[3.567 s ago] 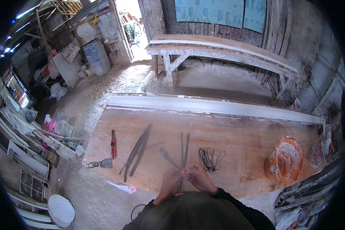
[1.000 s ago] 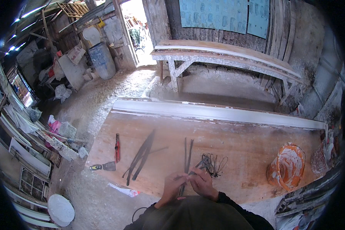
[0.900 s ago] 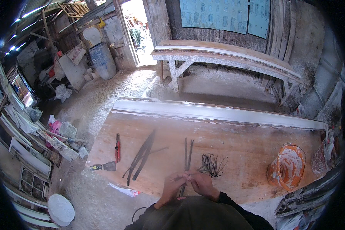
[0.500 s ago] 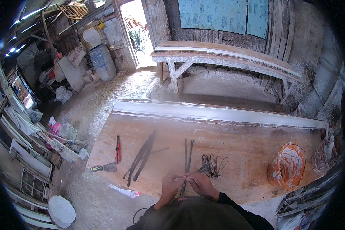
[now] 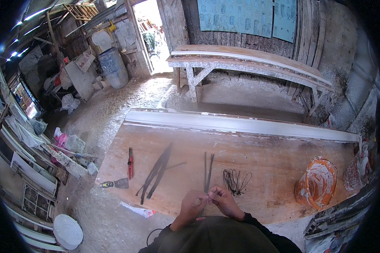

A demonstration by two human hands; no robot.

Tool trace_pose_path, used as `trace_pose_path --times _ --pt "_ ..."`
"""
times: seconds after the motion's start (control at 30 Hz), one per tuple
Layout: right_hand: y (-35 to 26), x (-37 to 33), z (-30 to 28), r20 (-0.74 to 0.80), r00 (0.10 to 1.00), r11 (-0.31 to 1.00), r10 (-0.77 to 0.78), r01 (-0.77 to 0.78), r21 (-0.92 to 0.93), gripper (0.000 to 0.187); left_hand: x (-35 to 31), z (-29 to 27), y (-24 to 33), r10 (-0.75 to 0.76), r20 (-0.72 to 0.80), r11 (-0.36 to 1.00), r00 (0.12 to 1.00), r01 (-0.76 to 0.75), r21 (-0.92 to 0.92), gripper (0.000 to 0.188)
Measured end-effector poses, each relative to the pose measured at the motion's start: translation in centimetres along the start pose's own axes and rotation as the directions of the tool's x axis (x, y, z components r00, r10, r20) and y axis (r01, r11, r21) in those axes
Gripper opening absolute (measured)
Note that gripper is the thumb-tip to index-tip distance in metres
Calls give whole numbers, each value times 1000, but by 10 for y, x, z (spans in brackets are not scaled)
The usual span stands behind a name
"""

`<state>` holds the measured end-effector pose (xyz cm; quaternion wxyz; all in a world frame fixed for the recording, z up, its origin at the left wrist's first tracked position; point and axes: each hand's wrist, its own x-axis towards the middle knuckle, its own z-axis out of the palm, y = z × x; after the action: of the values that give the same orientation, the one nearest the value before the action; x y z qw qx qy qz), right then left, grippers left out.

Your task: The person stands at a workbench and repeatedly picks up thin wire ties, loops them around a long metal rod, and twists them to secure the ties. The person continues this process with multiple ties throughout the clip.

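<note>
My left hand (image 5: 194,203) and my right hand (image 5: 224,202) meet over the near edge of the wooden table, fingertips pinched together. Whatever lies between the fingers is too small to make out. Just beyond them, two narrow dark strips (image 5: 209,166) lie lengthwise, their near ends hidden by the hands. To the right of these sits a bundle of thin black looped cords (image 5: 236,182), close to my right hand but apart from it. Further left, several wider dark strips (image 5: 157,177) lie loosely across one another.
A red-handled tool (image 5: 130,164) and a putty knife (image 5: 116,184) lie at the table's left. An orange bucket (image 5: 302,189) smeared with white stands at its right. A long white moulding (image 5: 240,126) runs along the far edge. Beyond it is a bench (image 5: 249,63).
Both hands have shifted slightly to the right, staying together. My right hand's fingers have curled more, and the dark piece beside them no longer shows there.
</note>
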<state>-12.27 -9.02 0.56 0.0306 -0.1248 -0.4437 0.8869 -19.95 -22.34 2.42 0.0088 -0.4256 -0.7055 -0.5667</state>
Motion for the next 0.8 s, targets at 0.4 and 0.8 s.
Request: trace_pose_path --times 0.4,0.8 --pt "2 -2 3 -39 999 999 4 -2 54 10 -5 1 -2 -155 36 988 987 154 17 15" --pt "-17 -7 12 58 903 596 -425 327 -733 13 -12 7 -12 -434 2 861 901 415 -294 13"
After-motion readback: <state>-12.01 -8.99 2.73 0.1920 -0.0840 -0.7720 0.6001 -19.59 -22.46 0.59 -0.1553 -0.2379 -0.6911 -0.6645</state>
